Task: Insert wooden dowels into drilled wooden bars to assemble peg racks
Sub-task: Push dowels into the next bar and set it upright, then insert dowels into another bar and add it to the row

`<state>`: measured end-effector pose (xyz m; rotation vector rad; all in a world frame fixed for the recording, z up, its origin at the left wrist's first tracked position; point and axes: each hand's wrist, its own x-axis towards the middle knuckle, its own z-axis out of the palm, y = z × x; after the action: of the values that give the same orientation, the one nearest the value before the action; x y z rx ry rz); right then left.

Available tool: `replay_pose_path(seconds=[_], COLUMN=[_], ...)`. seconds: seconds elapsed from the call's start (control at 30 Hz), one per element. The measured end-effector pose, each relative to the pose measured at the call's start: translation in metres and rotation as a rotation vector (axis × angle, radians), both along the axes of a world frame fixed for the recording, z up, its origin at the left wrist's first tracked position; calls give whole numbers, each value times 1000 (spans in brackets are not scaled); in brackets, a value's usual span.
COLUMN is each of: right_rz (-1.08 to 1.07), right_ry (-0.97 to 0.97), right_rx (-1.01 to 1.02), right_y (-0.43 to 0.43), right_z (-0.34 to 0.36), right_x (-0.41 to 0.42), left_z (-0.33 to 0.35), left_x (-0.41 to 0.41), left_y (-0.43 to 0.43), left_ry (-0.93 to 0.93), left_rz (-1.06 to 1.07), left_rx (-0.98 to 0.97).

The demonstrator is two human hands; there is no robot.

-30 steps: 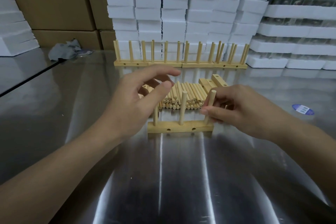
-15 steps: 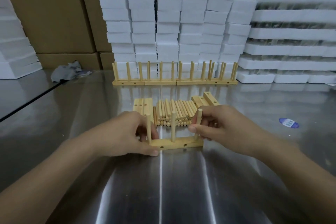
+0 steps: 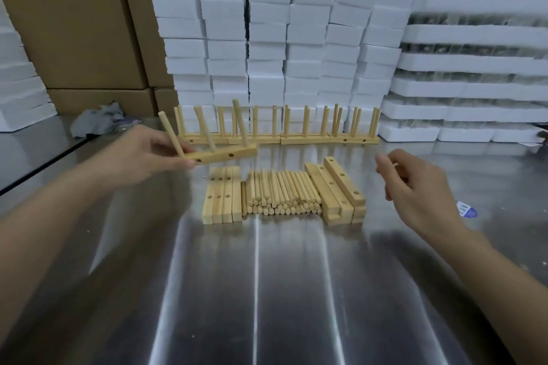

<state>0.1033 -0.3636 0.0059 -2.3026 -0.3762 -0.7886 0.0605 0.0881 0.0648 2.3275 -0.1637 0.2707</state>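
The left hand (image 3: 142, 154) pinches one end of a pale wooden bar (image 3: 228, 155) with three round wooden dowels (image 3: 205, 130) standing in it, held tilted above the shiny metal surface (image 3: 267, 290). The right hand (image 3: 415, 187) hovers empty, fingers loosely curled, just right of the drilled bars beside the pile of loose dowels (image 3: 281, 192).

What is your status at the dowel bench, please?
Left hand grips three-dowel rack, clear of table, tilted. Right hand empty, fingers relaxed, beside drilled bars. Nothing between rack and finished row.
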Motion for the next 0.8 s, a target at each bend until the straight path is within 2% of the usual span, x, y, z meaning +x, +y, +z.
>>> replay_pose_path(seconds=[0.1, 0.2, 0.33, 0.53, 0.67, 0.8], right_rz=[-56, -54, -69, -61, -100, -157], right_ry=[203, 296, 291, 250, 181, 220], right_rx=[-60, -71, -124, -163, -180, -179], right_y=[-9, -11, -14, -17, -37, -95], right_z=[-15, -20, -22, -25, -47, -96], right_x=[18, 28, 31, 35, 56, 115], left_z=[-18, -40, -59, -57, -58, -61], left_x=[31, 61, 102, 153, 171, 178], left_y=[24, 41, 52, 71, 83, 93], left_ry=[5, 50, 102, 169, 102, 63], left_rz=[120, 210, 268, 294, 353, 417], left_rx=[-42, -57, 0, -14, -6, -78])
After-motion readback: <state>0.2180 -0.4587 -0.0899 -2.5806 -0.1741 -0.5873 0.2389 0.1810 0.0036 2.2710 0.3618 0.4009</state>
